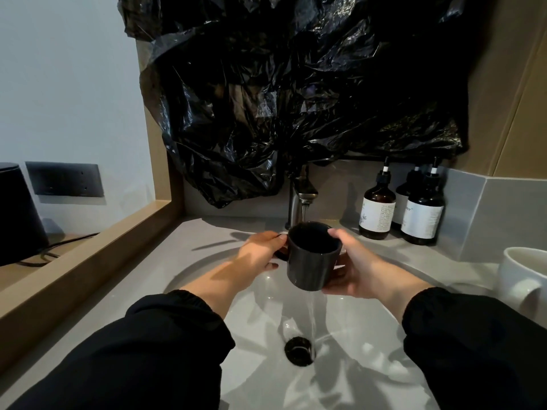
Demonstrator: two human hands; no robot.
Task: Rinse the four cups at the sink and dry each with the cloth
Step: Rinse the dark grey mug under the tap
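A black cup (312, 263) is held upright over the white sink basin (207, 270), just under the metal tap (302, 199). Water runs from the tap and a stream falls below the cup toward the drain (299, 350). My left hand (260, 253) grips the cup's handle on its left side. My right hand (353, 272) clasps the cup's right wall, thumb on the rim. A white cup (524, 279) stands on the counter at the right edge, partly cut off. No cloth is in view.
Three brown pump bottles (377, 211) stand at the back right of the counter. Black plastic sheeting (296, 99) hangs over the wall above the tap. A wooden ledge (88, 255) runs along the left, with a dark kettle-like object (17, 214) and cable behind it.
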